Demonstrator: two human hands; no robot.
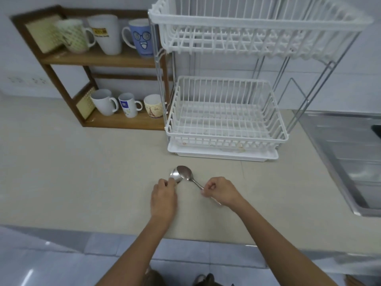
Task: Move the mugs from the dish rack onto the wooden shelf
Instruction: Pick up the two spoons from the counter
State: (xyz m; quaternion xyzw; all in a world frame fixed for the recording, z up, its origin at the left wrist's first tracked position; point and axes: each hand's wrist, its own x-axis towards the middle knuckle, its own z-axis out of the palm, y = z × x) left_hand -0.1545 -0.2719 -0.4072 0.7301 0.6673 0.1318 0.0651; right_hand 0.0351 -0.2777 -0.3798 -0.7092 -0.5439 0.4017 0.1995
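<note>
The wooden shelf [99, 58] stands at the back left of the countertop [82, 172]. On its upper board are a green-patterned mug [72, 36], a tall white mug [107, 34] and a blue face mug [142, 38]. The tall one has a yellow label, too blurred to read. On the lower board are a white mug [104, 102], a blue-label mug [127, 105] and a beige mug [152, 106]. All are upright. The dish rack [226, 120] is just beside the shelf. Near the front edge the left hand [164, 201] grips one spoon [174, 176]. The right hand [220, 191] pinches the handle of a second spoon [185, 172], whose bowl points to the back left.
</note>
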